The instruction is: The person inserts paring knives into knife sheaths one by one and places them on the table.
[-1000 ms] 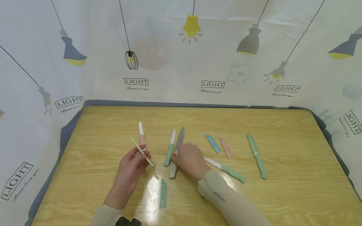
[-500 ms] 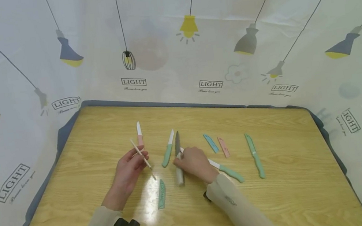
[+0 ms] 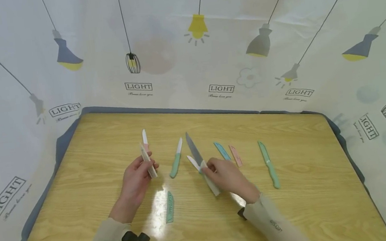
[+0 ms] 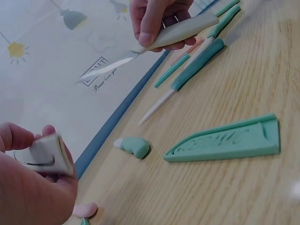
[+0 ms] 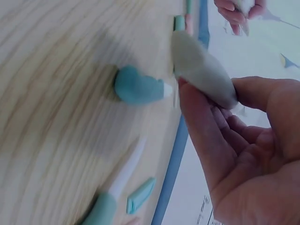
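Observation:
In the head view my left hand pinches a flat whitish blade cover between thumb and fingers. My right hand grips the cream handle of a knife, whose grey blade points away to the upper left. The left wrist view shows this knife held above the table. Under it a green-handled knife with a white blade is partly hidden. Beyond my left hand lies a pink-handled knife, its handle partly covered by the fingers. Another green-handled knife lies between the hands.
A green blade cover lies near the front. Blue and pink covers lie beyond my right hand, and a green knife in its green cover lies farther right. Printed white cloth surrounds the wooden table.
My right hand has moved right with the cream-handled knife, and the blade now tilts to the upper left. My left hand has turned the cover so more of its flat side shows.

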Demonstrator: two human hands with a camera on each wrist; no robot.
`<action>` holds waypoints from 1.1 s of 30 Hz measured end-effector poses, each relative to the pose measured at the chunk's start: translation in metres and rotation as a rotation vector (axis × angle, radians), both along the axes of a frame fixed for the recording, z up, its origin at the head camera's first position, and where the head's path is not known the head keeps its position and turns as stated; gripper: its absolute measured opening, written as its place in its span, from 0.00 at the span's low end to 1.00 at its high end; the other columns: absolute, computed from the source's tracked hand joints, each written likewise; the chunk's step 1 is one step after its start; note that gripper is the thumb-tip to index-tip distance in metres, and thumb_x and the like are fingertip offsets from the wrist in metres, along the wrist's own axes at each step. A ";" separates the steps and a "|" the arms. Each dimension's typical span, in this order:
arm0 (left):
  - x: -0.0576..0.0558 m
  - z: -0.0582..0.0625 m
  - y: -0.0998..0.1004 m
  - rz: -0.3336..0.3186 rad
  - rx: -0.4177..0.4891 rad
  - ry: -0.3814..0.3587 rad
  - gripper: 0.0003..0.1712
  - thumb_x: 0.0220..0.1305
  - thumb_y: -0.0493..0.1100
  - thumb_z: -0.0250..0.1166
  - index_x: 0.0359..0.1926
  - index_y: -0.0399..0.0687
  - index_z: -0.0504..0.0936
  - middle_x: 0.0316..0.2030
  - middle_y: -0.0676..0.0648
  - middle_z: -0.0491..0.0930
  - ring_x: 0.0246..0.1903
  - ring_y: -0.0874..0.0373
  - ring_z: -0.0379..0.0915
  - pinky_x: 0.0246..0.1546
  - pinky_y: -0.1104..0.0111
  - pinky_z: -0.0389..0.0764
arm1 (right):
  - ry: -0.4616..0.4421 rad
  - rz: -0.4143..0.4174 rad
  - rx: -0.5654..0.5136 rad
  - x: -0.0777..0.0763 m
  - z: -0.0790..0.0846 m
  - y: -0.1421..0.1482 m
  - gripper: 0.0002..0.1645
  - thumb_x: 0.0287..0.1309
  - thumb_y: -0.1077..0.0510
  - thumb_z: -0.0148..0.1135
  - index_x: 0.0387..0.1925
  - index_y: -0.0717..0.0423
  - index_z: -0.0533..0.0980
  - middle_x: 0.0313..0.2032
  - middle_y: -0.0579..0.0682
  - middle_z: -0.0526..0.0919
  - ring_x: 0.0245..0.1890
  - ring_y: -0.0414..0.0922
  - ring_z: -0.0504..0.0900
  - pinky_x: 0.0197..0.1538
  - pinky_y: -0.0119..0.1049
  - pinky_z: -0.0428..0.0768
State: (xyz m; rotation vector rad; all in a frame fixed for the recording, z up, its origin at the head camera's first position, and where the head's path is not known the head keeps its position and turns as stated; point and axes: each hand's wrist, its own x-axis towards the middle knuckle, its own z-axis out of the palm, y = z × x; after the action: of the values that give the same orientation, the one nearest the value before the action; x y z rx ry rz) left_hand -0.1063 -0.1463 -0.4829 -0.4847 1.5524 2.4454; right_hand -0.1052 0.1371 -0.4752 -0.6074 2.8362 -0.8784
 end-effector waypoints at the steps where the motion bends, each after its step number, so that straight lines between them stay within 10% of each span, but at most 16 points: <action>1: 0.000 0.001 0.001 0.004 0.004 -0.008 0.30 0.69 0.35 0.57 0.69 0.33 0.61 0.49 0.43 0.73 0.43 0.57 0.77 0.54 0.64 0.78 | 0.001 0.001 -0.016 0.002 0.001 0.004 0.14 0.68 0.51 0.54 0.37 0.57 0.78 0.28 0.43 0.81 0.23 0.35 0.74 0.26 0.30 0.78; 33: -0.004 0.007 0.047 0.115 0.302 -0.018 0.17 0.71 0.31 0.51 0.57 0.36 0.59 0.46 0.41 0.79 0.51 0.50 0.78 0.57 0.62 0.76 | -0.161 -0.064 -0.315 0.046 0.006 0.059 0.17 0.74 0.49 0.45 0.41 0.58 0.73 0.23 0.51 0.74 0.14 0.33 0.61 0.14 0.24 0.60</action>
State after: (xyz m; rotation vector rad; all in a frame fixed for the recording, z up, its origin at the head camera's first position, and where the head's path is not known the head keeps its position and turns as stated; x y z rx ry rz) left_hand -0.1100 -0.0994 -0.4756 -0.5500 1.1476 2.6896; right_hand -0.0596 0.1956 -0.4693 -0.4545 2.6061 -1.3350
